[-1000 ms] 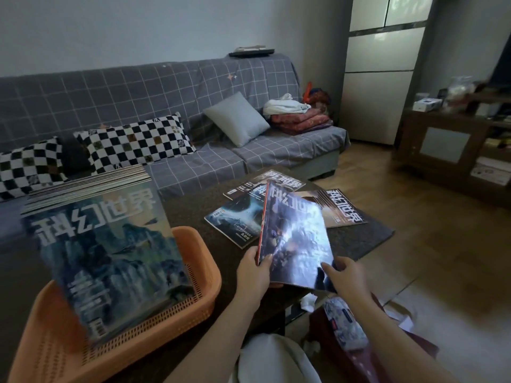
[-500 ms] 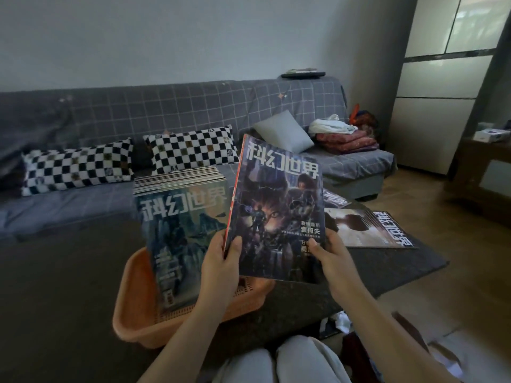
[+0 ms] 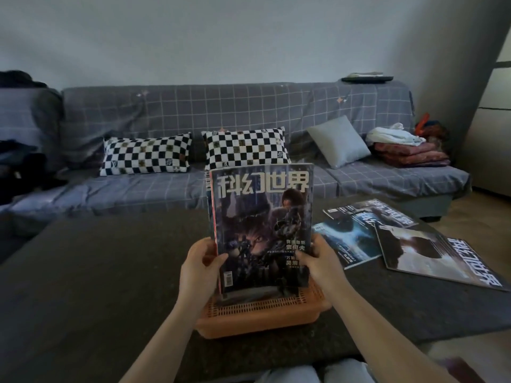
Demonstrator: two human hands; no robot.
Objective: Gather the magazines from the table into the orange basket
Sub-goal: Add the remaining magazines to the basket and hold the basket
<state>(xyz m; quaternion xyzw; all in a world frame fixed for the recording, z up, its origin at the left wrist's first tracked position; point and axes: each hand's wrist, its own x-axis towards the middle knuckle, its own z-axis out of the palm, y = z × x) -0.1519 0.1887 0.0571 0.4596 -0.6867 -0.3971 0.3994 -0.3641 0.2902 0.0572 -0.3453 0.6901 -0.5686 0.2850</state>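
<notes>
Head camera, centre of the frame: you hold a glossy dark-covered magazine with white Chinese title lettering (image 3: 262,230) upright, its long axis vertical and its lower edge down inside the orange perforated plastic basket (image 3: 260,313) on the dark speckled table (image 3: 96,272). Your left hand (image 3: 200,262) pinches the spine edge at lower left, thumb across the cover, fingers curled behind; your right hand (image 3: 322,258) grips the opposite edge the same way, thumb on the front. Both hands sit at about the same height, one on each side, so neither is clearly nearer the basket, which lies straight below them. Other pages show just behind the held magazine's top and left edges, which suggests a stack already standing in the basket; how many cannot be told. The move ahead looks like a short downward slide along that vertical axis, then letting go. At right of the frame, three more glossy magazines (image 3: 387,236) lie flat and overlapping on the table, well apart from the basket and closer to your right hand. A grey checked sofa (image 3: 249,111) fills the upper half of the frame.
</notes>
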